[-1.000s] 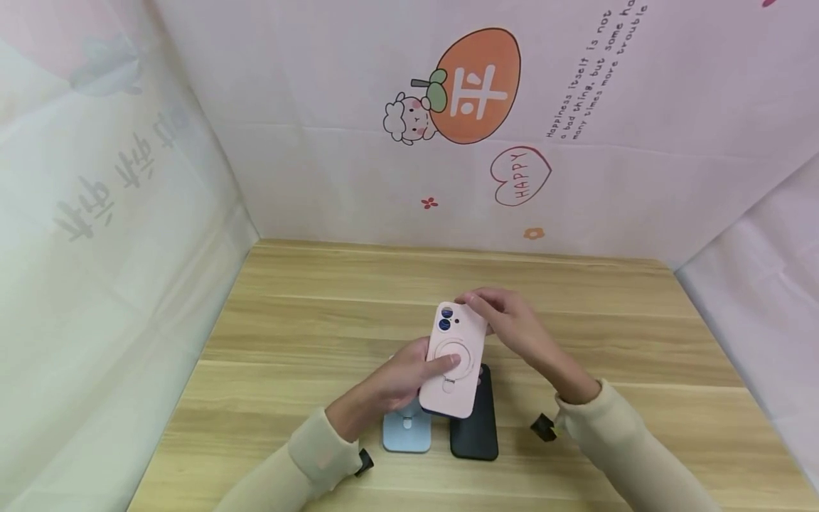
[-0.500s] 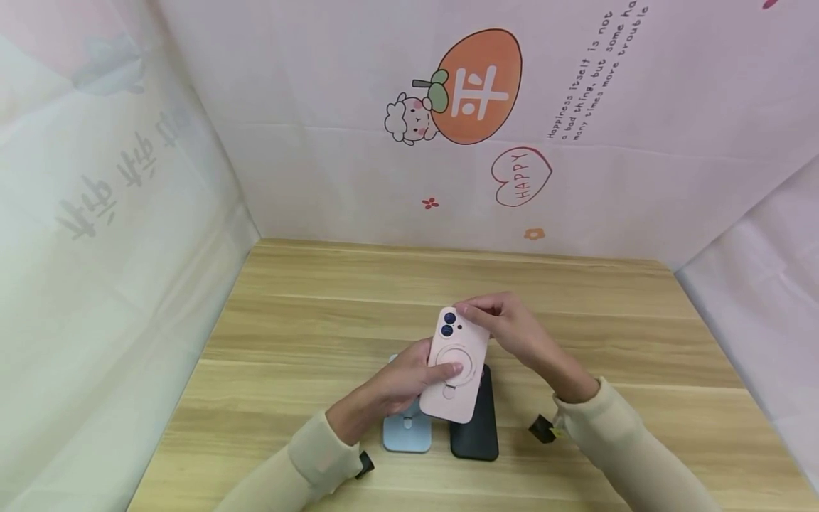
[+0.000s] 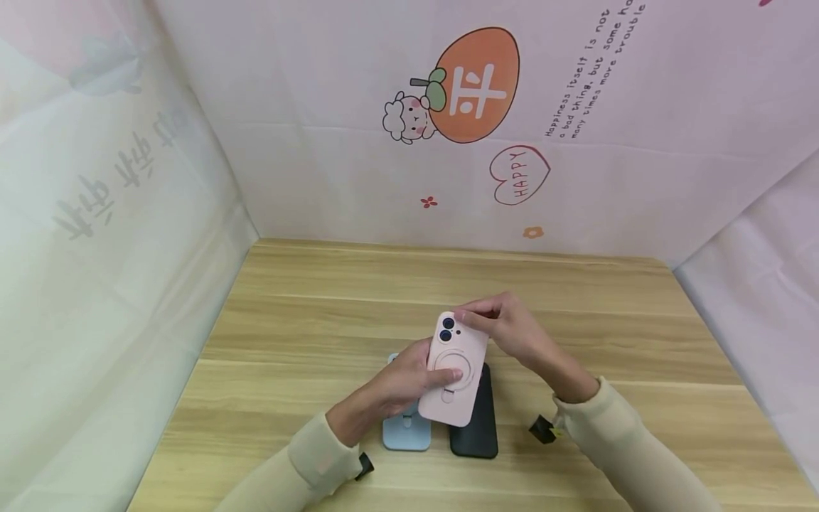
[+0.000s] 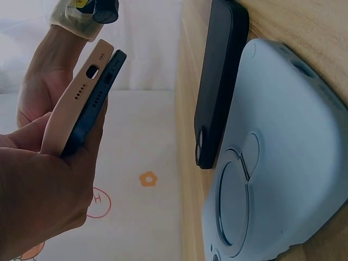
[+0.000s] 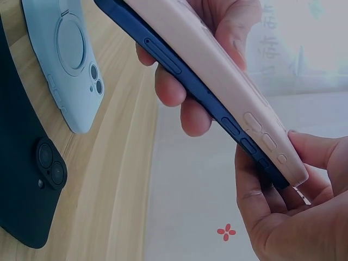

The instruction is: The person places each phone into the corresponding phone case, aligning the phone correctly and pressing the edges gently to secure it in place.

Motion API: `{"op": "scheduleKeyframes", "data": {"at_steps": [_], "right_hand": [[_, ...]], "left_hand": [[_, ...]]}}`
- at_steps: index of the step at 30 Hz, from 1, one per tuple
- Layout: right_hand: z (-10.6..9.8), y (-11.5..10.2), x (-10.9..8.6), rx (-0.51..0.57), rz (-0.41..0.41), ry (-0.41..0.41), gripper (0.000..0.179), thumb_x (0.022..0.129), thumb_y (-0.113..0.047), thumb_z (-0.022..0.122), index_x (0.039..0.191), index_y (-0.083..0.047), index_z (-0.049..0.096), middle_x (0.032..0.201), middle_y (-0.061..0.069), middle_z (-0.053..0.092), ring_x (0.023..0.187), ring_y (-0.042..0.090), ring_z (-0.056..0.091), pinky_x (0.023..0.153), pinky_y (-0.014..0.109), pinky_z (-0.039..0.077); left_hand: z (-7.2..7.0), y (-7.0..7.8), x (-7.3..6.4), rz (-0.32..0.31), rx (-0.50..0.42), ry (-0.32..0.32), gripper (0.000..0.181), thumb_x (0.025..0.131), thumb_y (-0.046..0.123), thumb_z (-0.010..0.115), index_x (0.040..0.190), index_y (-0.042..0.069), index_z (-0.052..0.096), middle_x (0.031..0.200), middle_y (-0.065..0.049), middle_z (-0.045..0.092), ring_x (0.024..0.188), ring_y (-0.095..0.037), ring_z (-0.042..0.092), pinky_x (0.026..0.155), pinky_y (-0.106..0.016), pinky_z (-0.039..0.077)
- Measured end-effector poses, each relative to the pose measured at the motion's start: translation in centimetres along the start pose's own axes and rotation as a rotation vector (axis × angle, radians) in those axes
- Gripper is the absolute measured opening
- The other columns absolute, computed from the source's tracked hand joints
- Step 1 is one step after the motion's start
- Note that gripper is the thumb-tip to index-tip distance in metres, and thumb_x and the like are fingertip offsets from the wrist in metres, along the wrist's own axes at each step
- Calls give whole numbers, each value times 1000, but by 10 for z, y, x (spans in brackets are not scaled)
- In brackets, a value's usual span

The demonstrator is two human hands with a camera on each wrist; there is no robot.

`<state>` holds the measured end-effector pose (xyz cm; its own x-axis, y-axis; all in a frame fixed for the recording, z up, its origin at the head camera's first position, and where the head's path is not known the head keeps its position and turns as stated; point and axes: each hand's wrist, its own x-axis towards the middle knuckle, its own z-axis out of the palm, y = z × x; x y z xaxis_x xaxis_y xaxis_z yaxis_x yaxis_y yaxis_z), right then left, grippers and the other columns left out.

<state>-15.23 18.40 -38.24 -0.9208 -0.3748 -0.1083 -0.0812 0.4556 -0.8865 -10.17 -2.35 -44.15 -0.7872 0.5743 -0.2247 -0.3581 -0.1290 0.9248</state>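
A pale pink phone case (image 3: 472, 348) with a ring stand on its back lies over a dark blue phone (image 5: 190, 81); the phone's sides show outside the case. My left hand (image 3: 407, 373) grips both near the lower end, thumb across the ring, with fingers beneath the phone in the right wrist view. At the camera end, my right hand (image 3: 515, 331) pinches case and phone between thumb and fingers. Both are held above the table, over a light blue phone case (image 3: 407, 437) and a black phone case (image 3: 475, 442). Whether those two contain phones, I cannot tell.
The wooden table (image 3: 307, 306) meets a printed white cloth (image 3: 333, 192) at the back, with more cloth at both sides. A black wrist device (image 3: 542, 429) sits by the right sleeve, and another (image 3: 365, 466) by the left.
Phone and pink case have shifted slightly down in the head view. The blue edge at their lower end no longer shows there. My right thumb has moved slightly left, nearer the camera openings.
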Motion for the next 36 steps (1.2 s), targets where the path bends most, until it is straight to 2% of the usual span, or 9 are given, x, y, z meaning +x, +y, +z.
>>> {"op": "scheduleKeyframes", "data": {"at_steps": [7, 13, 16, 20, 23, 27, 36], "right_hand": [[0, 1, -1, 20, -21, -19, 23, 102, -18, 73, 117, -2, 81, 106, 11, 81, 83, 18, 69, 66, 25, 57], [2, 3, -2, 27, -8, -2, 24, 102, -20, 73, 116, -2, 80, 110, 11, 79, 88, 19, 69, 70, 26, 58], [2, 6, -2, 61, 19, 8, 27, 102, -22, 73, 117, 0, 78, 108, 12, 78, 87, 20, 71, 73, 28, 61], [2, 9, -3, 160, 29, 25, 31, 102, -18, 72, 120, 8, 73, 104, 17, 78, 83, 23, 77, 77, 33, 65], [2, 9, -3, 201, 25, 44, 33, 102, -15, 72, 121, 11, 71, 106, 19, 78, 84, 24, 79, 79, 35, 66], [2, 8, -3, 186, 29, 51, 32, 101, -17, 75, 117, 11, 73, 105, 20, 79, 83, 24, 79, 78, 37, 66], [4, 9, -3, 187, 7, 38, 29, 100, -15, 76, 112, 11, 75, 99, 19, 80, 80, 24, 78, 75, 37, 66]], "left_hand": [[2, -2, 0, 23, 1, 26, 47, 101, -2, 66, 146, 0, 51, 119, -18, 72, 103, -32, 75, 86, -47, 65], [2, -3, 0, 35, 3, 46, 48, 101, -1, 68, 145, 3, 52, 118, -16, 73, 101, -30, 76, 84, -46, 65], [0, -3, 0, 57, 17, 86, 47, 101, 1, 69, 144, 5, 54, 118, -15, 73, 101, -29, 76, 84, -45, 66], [-3, 1, 1, 72, 32, 142, 44, 100, 2, 70, 141, 5, 55, 115, -15, 73, 99, -29, 76, 83, -43, 66], [-4, 1, 0, 72, 19, 144, 43, 100, 2, 70, 140, 2, 55, 113, -15, 74, 98, -29, 77, 83, -44, 66], [-4, -1, 0, 79, 11, 116, 44, 100, 1, 70, 141, 0, 55, 114, -17, 73, 100, -29, 76, 84, -44, 66], [-3, -1, -2, 76, -1, 107, 45, 99, -1, 70, 141, 2, 56, 117, -16, 74, 101, -29, 76, 84, -44, 66]]}}
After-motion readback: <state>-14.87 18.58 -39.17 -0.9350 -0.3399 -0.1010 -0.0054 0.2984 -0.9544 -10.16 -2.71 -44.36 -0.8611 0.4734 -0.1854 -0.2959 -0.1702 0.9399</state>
